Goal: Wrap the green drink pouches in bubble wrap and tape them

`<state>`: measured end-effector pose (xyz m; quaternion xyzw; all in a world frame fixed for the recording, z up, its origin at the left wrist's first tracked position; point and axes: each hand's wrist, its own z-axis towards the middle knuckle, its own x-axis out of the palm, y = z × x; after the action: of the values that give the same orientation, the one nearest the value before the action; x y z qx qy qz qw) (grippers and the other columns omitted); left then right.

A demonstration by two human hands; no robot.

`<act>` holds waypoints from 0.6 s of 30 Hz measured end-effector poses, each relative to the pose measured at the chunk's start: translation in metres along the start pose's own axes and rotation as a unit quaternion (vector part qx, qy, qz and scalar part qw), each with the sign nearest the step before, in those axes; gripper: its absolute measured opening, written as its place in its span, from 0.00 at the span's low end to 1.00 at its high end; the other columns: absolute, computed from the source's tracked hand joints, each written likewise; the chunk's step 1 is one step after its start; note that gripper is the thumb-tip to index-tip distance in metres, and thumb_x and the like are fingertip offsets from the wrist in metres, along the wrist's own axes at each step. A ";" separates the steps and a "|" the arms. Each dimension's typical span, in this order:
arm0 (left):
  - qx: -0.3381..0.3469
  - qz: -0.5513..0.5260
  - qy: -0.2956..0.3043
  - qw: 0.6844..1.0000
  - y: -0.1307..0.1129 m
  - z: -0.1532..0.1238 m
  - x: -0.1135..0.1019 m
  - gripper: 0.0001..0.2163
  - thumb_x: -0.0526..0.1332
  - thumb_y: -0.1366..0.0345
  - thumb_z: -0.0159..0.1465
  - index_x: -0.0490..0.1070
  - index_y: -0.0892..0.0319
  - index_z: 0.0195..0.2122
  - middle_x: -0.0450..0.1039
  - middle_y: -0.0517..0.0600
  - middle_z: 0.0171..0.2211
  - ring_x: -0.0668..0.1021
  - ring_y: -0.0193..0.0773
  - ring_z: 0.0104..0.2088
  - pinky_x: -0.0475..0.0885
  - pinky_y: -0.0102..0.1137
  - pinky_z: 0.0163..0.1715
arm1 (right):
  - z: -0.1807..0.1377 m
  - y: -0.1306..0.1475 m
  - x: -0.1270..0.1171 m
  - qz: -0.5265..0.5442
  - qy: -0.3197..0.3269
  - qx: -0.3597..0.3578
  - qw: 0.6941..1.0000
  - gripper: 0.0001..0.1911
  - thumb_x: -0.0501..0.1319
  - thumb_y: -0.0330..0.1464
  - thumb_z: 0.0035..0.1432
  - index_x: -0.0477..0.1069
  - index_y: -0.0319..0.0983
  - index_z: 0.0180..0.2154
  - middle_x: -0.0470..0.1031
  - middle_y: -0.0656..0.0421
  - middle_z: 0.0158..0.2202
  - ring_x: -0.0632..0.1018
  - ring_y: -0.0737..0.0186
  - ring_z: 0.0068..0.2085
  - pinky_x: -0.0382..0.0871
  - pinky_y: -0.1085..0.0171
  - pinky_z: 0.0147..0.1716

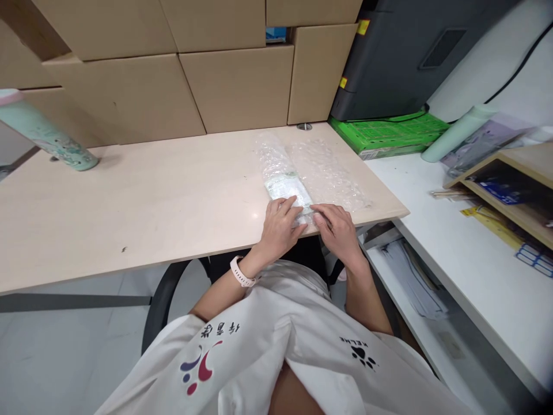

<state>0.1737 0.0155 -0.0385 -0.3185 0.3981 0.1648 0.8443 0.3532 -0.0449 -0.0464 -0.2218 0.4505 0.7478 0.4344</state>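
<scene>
A flat, pale packet (286, 185) with whitish-green edges lies under clear bubble wrap (330, 176) near the front edge of the wooden desk. The wrap spreads beyond it toward the back and the right. My left hand (280, 226) rests on the near end of the packet, fingers stretched out and lying flat. At the packet's near right corner, my right hand (340, 231) has its thumb and fingertips drawn together on the edge of the wrap. The fingers partly hide the packet's near end.
Cardboard boxes (237, 86) are stacked along the back of the desk (173, 196). A mint green tumbler (56, 135) stands at the left. To the right are a green crate (389, 135), a dark case (406, 57), a white side table (453, 248) and a wooden organizer (510, 173).
</scene>
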 end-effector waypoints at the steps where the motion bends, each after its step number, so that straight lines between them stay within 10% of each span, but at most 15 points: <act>1: 0.015 -0.023 0.008 1.000 0.005 0.000 -0.003 0.14 0.65 0.67 0.64 0.74 0.60 0.51 0.70 0.60 0.61 0.68 0.53 0.60 0.68 0.51 0.59 | -0.001 0.003 -0.001 -0.004 0.004 -0.002 1.000 0.15 0.52 0.38 0.72 0.73 0.43 0.51 0.80 0.54 0.49 0.76 0.51 0.51 0.66 0.52 0.50; 8: 0.059 -0.123 0.092 0.986 0.023 0.005 -0.024 0.14 0.65 0.74 0.62 0.76 0.59 0.49 0.73 0.59 0.59 0.70 0.50 0.61 0.71 0.50 0.58 | -0.003 0.028 0.001 -0.032 -0.050 -0.011 0.998 0.12 0.55 0.38 0.69 0.74 0.41 0.41 0.76 0.48 0.50 0.73 0.46 0.53 0.68 0.48 0.52; 13: -0.086 -0.185 -0.002 0.979 0.011 -0.001 -0.012 0.25 0.70 0.70 0.58 0.69 0.57 0.57 0.55 0.63 0.70 0.61 0.55 0.69 0.65 0.54 0.63 | 0.002 0.023 0.010 0.023 -0.017 -0.020 0.999 0.10 0.51 0.34 0.71 0.70 0.41 0.46 0.73 0.47 0.58 0.73 0.48 0.60 0.67 0.48 0.56; 18: -0.330 -0.510 -0.078 0.791 0.012 0.002 -0.015 0.34 0.69 0.66 0.58 0.58 0.57 0.63 0.68 0.61 0.59 0.76 0.48 0.56 0.76 0.44 0.52 | 0.002 0.023 0.010 0.047 0.008 -0.002 0.999 0.12 0.50 0.34 0.71 0.68 0.41 0.50 0.73 0.48 0.60 0.74 0.49 0.60 0.68 0.50 0.55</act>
<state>0.1588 0.0250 -0.0309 -0.7204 0.0326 -0.1441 0.6777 0.3284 -0.0436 -0.0414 -0.2071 0.4621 0.7667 0.3947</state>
